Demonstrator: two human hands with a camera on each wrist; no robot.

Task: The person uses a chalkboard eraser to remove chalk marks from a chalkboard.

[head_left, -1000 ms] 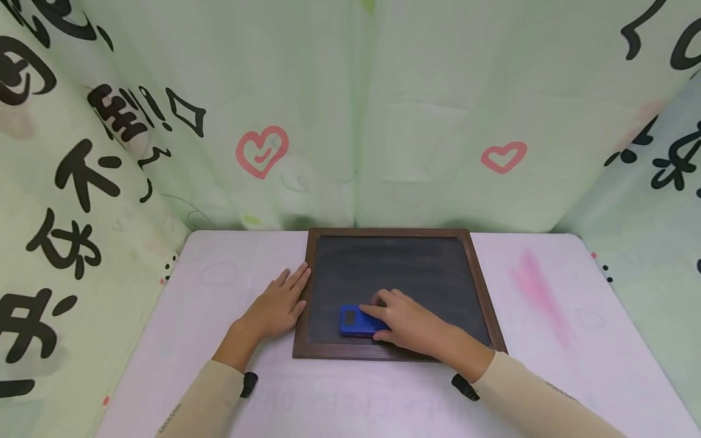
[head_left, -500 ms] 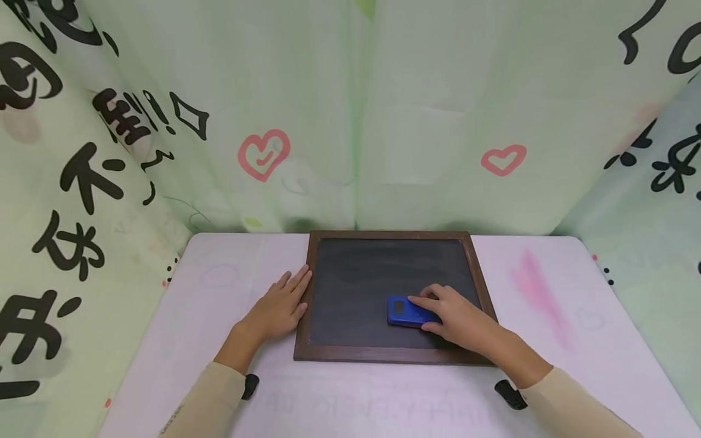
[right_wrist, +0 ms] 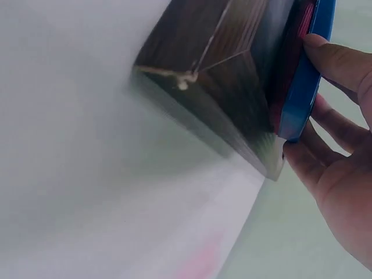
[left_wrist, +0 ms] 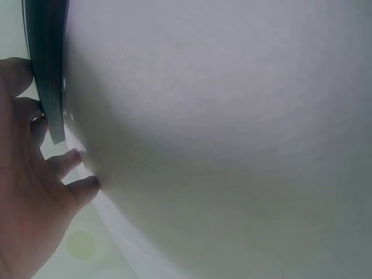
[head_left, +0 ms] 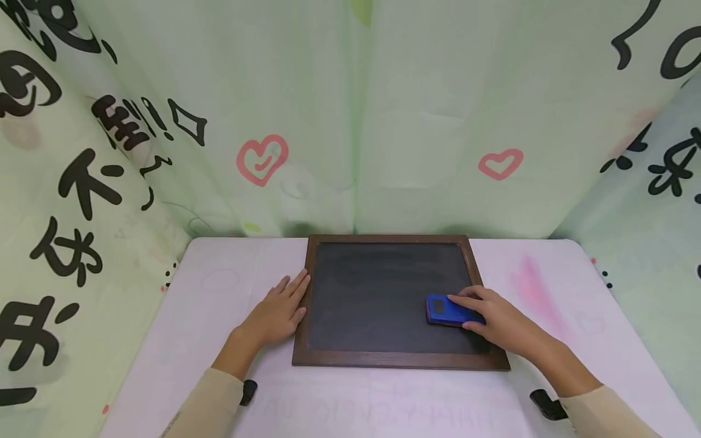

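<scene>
A blackboard point(head_left: 372, 298) with a brown wooden frame lies flat on the white table. My right hand point(head_left: 501, 319) grips a blue eraser point(head_left: 446, 310) by its sides, over the right part of the black surface. In the right wrist view the eraser point(right_wrist: 305, 81) shows a dark red layer under its blue back, close to the frame's corner point(right_wrist: 192, 75). My left hand point(head_left: 274, 313) lies with fingers extended along the left edge of the frame. The left wrist view has the fingertips of that hand point(left_wrist: 35, 174) at the frame's side point(left_wrist: 49, 70).
Behind the table point(head_left: 230, 261) hangs a pale green curtain point(head_left: 416, 121) with red hearts and black writing, which also closes off both sides. A pink smear point(head_left: 539, 295) marks the tabletop right of the board. Faint traces of lettering show along the front.
My right hand has slid the eraser rightward across the board, from near its lower middle to the right side. The left hand has stayed at the frame's left edge.
</scene>
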